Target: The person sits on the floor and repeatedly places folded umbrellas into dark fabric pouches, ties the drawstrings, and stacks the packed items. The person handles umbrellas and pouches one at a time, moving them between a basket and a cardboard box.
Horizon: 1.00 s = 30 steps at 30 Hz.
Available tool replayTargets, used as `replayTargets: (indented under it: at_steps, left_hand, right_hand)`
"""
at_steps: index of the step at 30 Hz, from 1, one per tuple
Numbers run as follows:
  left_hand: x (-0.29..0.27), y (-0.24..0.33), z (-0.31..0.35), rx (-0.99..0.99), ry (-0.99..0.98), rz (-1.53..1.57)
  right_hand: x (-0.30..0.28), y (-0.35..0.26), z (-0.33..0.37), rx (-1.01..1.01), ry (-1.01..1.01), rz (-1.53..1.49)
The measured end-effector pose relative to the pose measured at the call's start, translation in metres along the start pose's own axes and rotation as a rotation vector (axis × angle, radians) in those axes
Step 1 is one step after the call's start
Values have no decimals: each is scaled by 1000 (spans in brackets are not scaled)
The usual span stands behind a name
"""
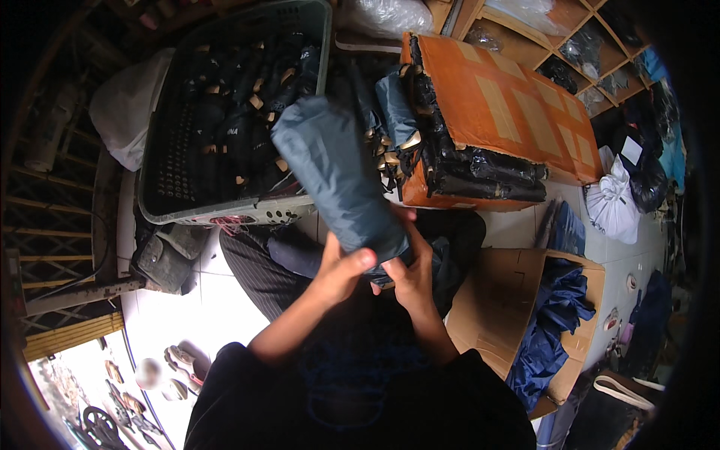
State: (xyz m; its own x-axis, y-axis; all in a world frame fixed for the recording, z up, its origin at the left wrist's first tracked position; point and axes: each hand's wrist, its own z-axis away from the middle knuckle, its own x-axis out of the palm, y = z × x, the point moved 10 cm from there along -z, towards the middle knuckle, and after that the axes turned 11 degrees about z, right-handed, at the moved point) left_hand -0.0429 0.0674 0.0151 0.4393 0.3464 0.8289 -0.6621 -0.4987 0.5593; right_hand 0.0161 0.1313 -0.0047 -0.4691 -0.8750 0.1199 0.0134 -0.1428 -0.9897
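Note:
A slate-blue folded umbrella [337,176] is held up in front of my chest, its wide end tilted away to the upper left. My left hand [343,266] wraps the near end from the left, thumb lying across the cloth. From the right, my right hand [409,262] grips the same end, with its thumb beside the left one. The umbrella's underside and several of my fingers are hidden. Just beyond it, more folded umbrellas [395,109], blue-grey with tan handle ends, lie between the crate and the orange box.
A dark plastic crate [154,191] full of dark folded umbrellas stands at the far left. To the far right is a taped orange carton [480,90] with black plastic-wrapped packs. An open cardboard box [491,300] holds navy cloth [551,330]. A grey bag [166,259] sits at left.

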Motion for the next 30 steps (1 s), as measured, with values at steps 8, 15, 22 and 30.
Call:
replayTargets:
  at_steps: [8,15,22,30]
  left_hand:
    - [-17,20,-9,68,173,-208]
    - [-25,8,9,163,270,-376]
    - [-20,14,-6,116,-20,-109]
    - [-21,20,-17,133,126,-116]
  right_hand:
    - [31,56,11,392,-237,-430]
    - [20,65,4,354,-49,-323]
    - [35,60,12,397,-394,-396]
    - [48,59,17,237,-338,-650]
